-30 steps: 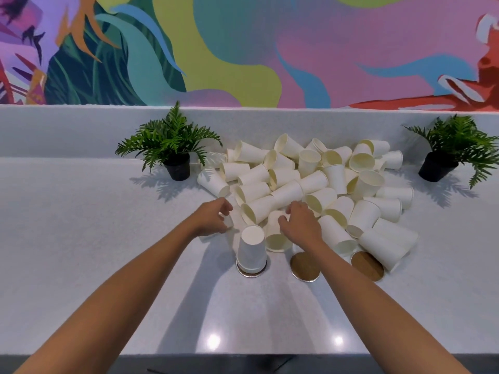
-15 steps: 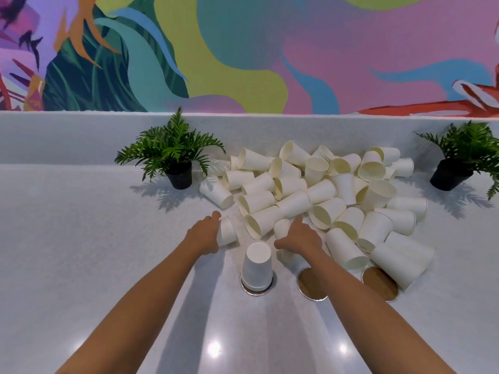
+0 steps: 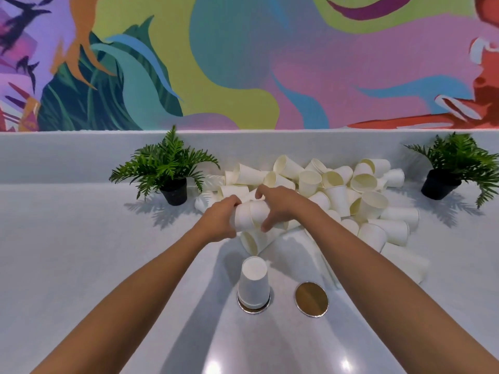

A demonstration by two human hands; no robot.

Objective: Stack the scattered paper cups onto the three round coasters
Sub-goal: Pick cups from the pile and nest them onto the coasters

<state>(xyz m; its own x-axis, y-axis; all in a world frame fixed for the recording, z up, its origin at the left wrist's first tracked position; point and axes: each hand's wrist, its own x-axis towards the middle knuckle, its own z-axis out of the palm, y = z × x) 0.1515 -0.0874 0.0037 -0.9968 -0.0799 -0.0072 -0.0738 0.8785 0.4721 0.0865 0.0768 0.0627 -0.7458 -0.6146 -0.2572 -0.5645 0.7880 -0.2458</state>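
A heap of white paper cups (image 3: 337,190) crowds a pale counter (image 3: 81,265) between two potted ferns (image 3: 167,166). Above it, the left hand (image 3: 220,221) and right hand (image 3: 280,202) together grip two cups (image 3: 249,214), apparently nesting them. One upturned cup (image 3: 253,282) tops the left coaster (image 3: 253,307); the middle coaster (image 3: 312,295) lies bare.

Two coasters (image 3: 312,299) visible; two potted plants (image 3: 168,168); loose cups (image 3: 337,190) uncountable.

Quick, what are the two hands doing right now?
Left hand: closed on the nested paper cups.
Right hand: closed on the same cups.
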